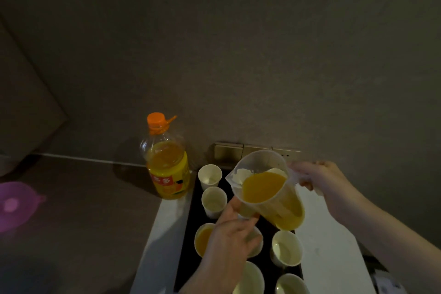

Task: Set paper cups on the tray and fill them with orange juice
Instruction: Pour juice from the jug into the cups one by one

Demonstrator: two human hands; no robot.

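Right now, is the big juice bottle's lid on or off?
On. The orange cap sits on top of the juice bottle, which stands upright beside the tray, with juice still inside.

The only lettering in view is on the juice bottle (167, 162): its yellow label (170, 180) carries a red band with a few pale characters, too blurred and dim to make out. Below the band there is an orange-fruit picture, with no words that can be read. The measuring jug (267, 188) shows no legible scale marks, and the paper cups (210, 175) are plain.
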